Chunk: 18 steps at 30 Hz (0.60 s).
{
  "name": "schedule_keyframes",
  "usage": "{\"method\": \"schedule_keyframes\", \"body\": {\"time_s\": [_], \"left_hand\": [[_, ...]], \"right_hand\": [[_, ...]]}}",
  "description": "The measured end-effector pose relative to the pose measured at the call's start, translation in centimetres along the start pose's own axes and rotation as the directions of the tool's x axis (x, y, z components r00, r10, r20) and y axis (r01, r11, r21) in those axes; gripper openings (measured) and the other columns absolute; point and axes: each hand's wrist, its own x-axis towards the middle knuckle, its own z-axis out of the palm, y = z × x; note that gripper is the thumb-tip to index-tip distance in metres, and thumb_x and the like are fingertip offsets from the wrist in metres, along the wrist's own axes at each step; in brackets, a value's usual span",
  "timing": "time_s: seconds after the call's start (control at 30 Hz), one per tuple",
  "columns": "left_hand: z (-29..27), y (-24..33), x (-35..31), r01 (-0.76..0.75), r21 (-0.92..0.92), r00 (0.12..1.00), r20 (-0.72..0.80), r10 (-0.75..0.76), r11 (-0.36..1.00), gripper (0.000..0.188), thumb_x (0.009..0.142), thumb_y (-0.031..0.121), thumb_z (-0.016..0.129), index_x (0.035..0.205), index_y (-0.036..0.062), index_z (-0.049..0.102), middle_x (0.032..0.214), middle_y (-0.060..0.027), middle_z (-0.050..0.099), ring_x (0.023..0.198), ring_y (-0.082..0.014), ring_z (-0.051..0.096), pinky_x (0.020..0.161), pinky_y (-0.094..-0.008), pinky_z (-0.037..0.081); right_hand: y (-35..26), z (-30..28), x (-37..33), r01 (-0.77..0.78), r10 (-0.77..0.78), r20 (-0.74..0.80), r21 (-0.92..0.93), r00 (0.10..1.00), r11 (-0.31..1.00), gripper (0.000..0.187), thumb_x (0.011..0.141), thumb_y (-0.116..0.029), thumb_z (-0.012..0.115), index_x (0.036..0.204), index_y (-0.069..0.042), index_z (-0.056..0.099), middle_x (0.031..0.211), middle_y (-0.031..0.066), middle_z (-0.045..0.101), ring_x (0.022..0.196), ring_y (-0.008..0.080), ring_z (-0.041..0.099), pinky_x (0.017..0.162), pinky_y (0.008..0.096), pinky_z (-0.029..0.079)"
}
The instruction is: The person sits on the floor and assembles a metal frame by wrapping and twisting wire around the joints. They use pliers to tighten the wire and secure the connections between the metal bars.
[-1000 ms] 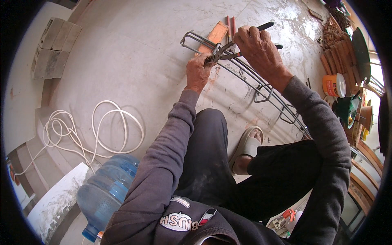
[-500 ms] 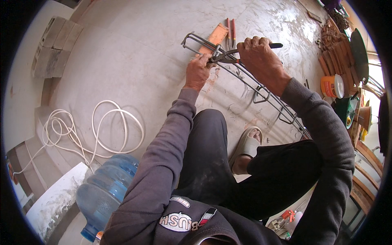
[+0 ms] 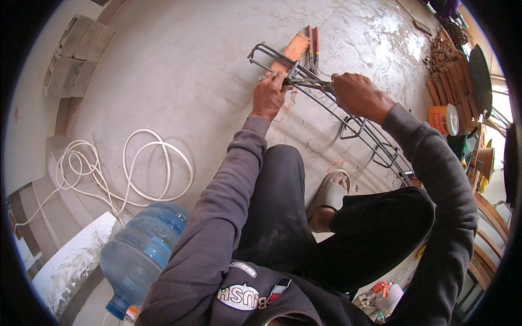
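Observation:
A long cage of steel rebar slants from upper middle to lower right, with bent stirrups tied along it. An orange brick sits under its far end. My left hand is closed on the cage near a stirrup; a thin wire between its fingertips cannot be made out. My right hand grips the handles of dark pincers, whose jaws meet the bars right beside my left fingertips. Red-handled pliers lie on the floor just beyond the brick.
Short wire bits are scattered under the cage. White cable coils at left, near a blue water jug and grey blocks. At right stand a stack of bricks and an orange-and-white bucket. My sandalled foot is near the cage.
My right hand has swung down and slightly right, turning the pincers; the handle end that stuck out past it is now hidden. My left hand stays at the same joint.

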Motion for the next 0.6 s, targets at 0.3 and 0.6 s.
{"method": "schedule_keyframes", "body": {"time_s": [0.3, 0.6], "left_hand": [[0.4, -0.3, 0.1, -0.019, 0.006, 0.999, -0.029, 0.019, 1.0, 0.025, 0.083, 0.013, 0.075, 0.104, 0.0101, 0.061, 0.087, -0.0153, 0.065, 0.085, -0.0397, 0.066, 0.071, -0.0493, 0.052], [0.3, -0.4, -0.1, -0.041, 0.027, 0.998, -0.042, 0.042, 0.999, 0.027, 0.081, 0.011, 0.075, 0.104, 0.0107, 0.06, 0.085, -0.014, 0.065, 0.083, -0.0383, 0.066, 0.071, -0.0482, 0.052]], "right_hand": [[1.6, 1.3, -0.4, -0.343, -0.03, 0.464, 0.696, 0.885, 0.631, 0.015, 0.093, -0.012, 0.055, 0.095, 0.003, 0.055, 0.079, 0.0115, 0.06, 0.06, 0.0176, 0.064, 0.047, 0.0363, 0.054], [-1.0, 3.1, -1.5, -0.618, -0.164, 0.599, 0.778, 0.784, -0.114, 0.026, 0.101, -0.015, 0.049, 0.109, 0.009, 0.055, 0.087, 0.0173, 0.063, 0.071, 0.0268, 0.068, 0.064, 0.0465, 0.061]]}}
